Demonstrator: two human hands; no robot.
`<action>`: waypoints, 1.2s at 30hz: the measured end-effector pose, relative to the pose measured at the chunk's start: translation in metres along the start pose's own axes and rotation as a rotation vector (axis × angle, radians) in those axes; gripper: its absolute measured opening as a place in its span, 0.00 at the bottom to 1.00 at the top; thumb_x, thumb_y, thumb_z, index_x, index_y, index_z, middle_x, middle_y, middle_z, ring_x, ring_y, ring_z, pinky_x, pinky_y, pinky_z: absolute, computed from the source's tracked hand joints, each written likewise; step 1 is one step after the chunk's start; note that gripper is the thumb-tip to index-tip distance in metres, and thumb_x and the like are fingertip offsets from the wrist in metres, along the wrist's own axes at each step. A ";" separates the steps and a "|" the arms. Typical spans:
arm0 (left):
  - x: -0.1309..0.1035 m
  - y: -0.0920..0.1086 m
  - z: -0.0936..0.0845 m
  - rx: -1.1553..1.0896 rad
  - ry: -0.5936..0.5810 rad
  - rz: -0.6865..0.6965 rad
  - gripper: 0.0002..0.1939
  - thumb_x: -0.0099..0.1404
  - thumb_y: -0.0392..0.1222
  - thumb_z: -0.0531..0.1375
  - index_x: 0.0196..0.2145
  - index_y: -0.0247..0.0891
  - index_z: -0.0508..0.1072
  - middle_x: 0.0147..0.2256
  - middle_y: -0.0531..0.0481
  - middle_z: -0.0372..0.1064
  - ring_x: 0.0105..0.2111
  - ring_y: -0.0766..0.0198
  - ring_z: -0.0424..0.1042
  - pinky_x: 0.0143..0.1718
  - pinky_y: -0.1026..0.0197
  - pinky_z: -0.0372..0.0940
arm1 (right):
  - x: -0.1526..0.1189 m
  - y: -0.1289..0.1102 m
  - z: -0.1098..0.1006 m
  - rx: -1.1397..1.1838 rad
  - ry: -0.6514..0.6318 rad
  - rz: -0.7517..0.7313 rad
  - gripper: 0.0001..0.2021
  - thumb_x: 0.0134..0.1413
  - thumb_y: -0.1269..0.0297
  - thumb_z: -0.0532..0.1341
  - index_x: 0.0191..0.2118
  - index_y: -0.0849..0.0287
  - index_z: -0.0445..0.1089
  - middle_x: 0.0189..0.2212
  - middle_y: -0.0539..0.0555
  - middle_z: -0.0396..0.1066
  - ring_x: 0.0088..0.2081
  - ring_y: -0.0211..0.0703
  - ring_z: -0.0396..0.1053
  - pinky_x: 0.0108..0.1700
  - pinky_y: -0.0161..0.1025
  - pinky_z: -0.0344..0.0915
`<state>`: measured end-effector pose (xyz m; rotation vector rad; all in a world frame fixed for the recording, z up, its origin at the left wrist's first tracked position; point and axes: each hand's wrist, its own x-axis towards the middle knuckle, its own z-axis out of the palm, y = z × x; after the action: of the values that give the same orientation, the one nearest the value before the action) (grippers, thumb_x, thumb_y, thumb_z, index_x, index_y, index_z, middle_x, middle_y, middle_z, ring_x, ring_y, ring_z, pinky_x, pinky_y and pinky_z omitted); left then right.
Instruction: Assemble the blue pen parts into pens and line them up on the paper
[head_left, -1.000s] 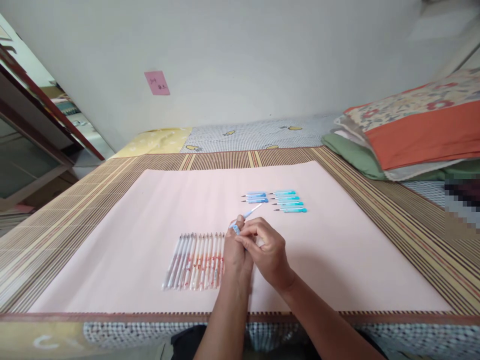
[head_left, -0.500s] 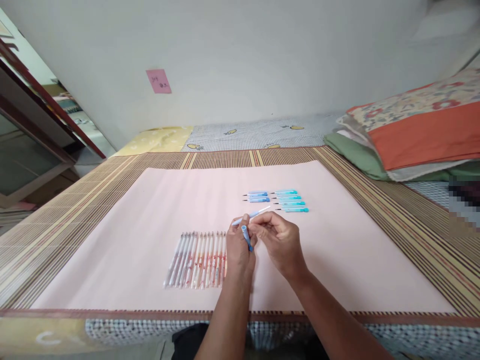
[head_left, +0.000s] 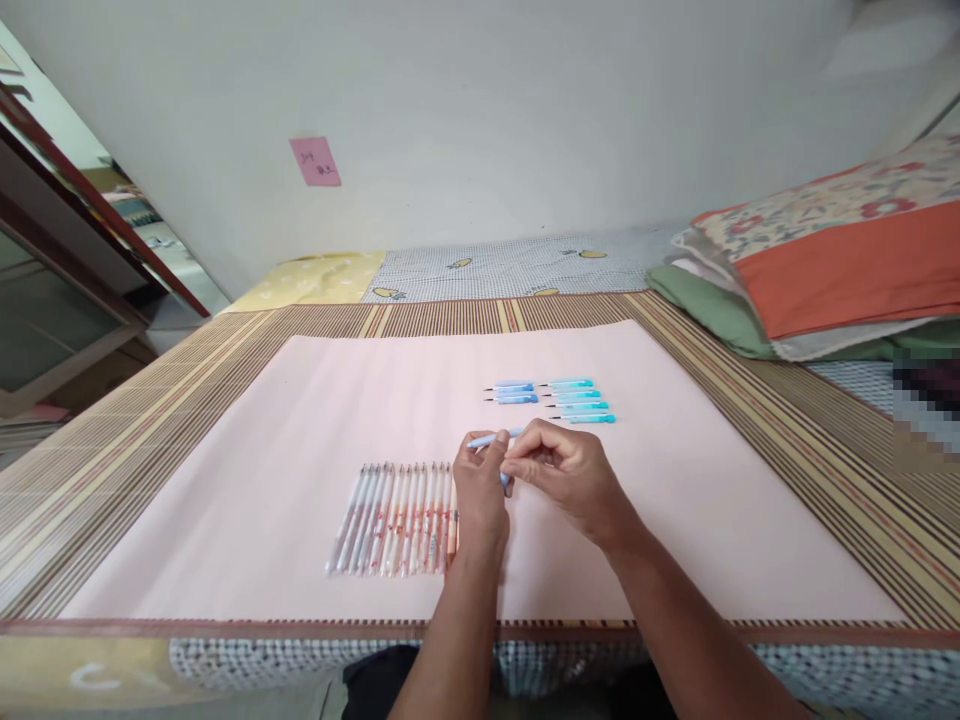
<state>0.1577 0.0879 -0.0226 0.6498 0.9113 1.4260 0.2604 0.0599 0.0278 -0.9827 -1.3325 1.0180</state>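
My left hand (head_left: 481, 490) is closed around a light-blue pen barrel (head_left: 489, 440), which slants up to the right. A small blue piece, like a pen cap (head_left: 505, 479), shows in the same hand beneath the thumb, mostly covered. Right beside it, my right hand (head_left: 570, 475) has thumb and forefinger pinched together at the left thumb. Whatever is in that pinch is too small or hidden to name. Beyond the hands lie two short blue pens (head_left: 514, 399) and several turquoise pens (head_left: 583, 406), tips pointing left. To the left, a row of pale pens in clear wrapping (head_left: 391, 520) lies side by side.
A pink sheet (head_left: 225, 480) covers much of the striped mat (head_left: 810, 470). Folded bedding and a floral-orange pillow (head_left: 847, 270) are piled at the right. A pink note (head_left: 315, 162) is stuck on the wall behind.
The right hand has moved slightly in against the left. The blue cap, earlier standing out of the left hand, is now mostly covered, and the barrel's white end is hidden behind the right hand.
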 end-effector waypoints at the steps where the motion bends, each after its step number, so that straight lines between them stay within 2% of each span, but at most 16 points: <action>1: 0.000 0.000 0.000 0.007 -0.003 0.005 0.20 0.52 0.51 0.73 0.30 0.37 0.68 0.20 0.60 0.61 0.16 0.75 0.55 0.17 0.69 0.47 | 0.000 -0.001 -0.001 -0.011 -0.017 0.000 0.09 0.51 0.60 0.71 0.27 0.58 0.75 0.24 0.49 0.73 0.28 0.40 0.72 0.32 0.37 0.69; 8: -0.001 0.001 0.001 0.061 -0.025 0.026 0.20 0.54 0.52 0.72 0.29 0.38 0.67 0.18 0.62 0.58 0.15 0.75 0.53 0.16 0.69 0.47 | 0.001 -0.004 -0.005 0.015 -0.015 0.072 0.13 0.48 0.56 0.72 0.26 0.58 0.73 0.22 0.49 0.72 0.25 0.39 0.71 0.29 0.37 0.70; 13: -0.003 0.004 0.000 0.063 -0.039 0.012 0.21 0.54 0.53 0.72 0.30 0.38 0.67 0.18 0.61 0.58 0.15 0.75 0.53 0.15 0.69 0.46 | 0.001 -0.003 -0.005 0.018 -0.043 0.127 0.14 0.47 0.57 0.73 0.25 0.58 0.71 0.20 0.48 0.71 0.25 0.38 0.69 0.29 0.36 0.67; 21: -0.001 0.004 0.002 -0.016 -0.015 -0.031 0.22 0.50 0.52 0.74 0.30 0.37 0.68 0.20 0.59 0.62 0.16 0.75 0.55 0.16 0.69 0.45 | -0.002 -0.004 0.000 -0.023 -0.055 0.116 0.11 0.47 0.59 0.73 0.30 0.58 0.72 0.23 0.48 0.71 0.27 0.39 0.70 0.31 0.37 0.67; 28: 0.004 0.011 -0.002 -0.153 -0.016 -0.080 0.24 0.50 0.52 0.74 0.28 0.38 0.64 0.16 0.64 0.54 0.15 0.76 0.50 0.17 0.68 0.43 | -0.001 -0.007 -0.003 -0.113 -0.049 0.080 0.06 0.52 0.64 0.69 0.35 0.57 0.75 0.25 0.47 0.70 0.27 0.37 0.67 0.31 0.36 0.65; 32: 0.005 0.015 -0.002 -0.239 -0.008 -0.070 0.25 0.49 0.50 0.75 0.28 0.38 0.63 0.19 0.63 0.55 0.17 0.76 0.55 0.20 0.68 0.49 | -0.004 0.004 0.006 -0.273 -0.159 0.057 0.04 0.53 0.70 0.66 0.37 0.56 0.76 0.29 0.48 0.71 0.31 0.38 0.67 0.34 0.36 0.63; 36: 0.006 0.017 -0.004 -0.315 -0.037 -0.106 0.26 0.49 0.48 0.76 0.27 0.39 0.61 0.18 0.65 0.51 0.16 0.76 0.52 0.19 0.68 0.48 | -0.007 0.017 0.018 -0.361 -0.130 -0.025 0.06 0.53 0.73 0.65 0.35 0.55 0.75 0.31 0.48 0.69 0.33 0.39 0.66 0.37 0.36 0.62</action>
<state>0.1448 0.0942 -0.0109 0.3844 0.6630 1.4189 0.2423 0.0580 0.0099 -1.1786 -1.6714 0.8489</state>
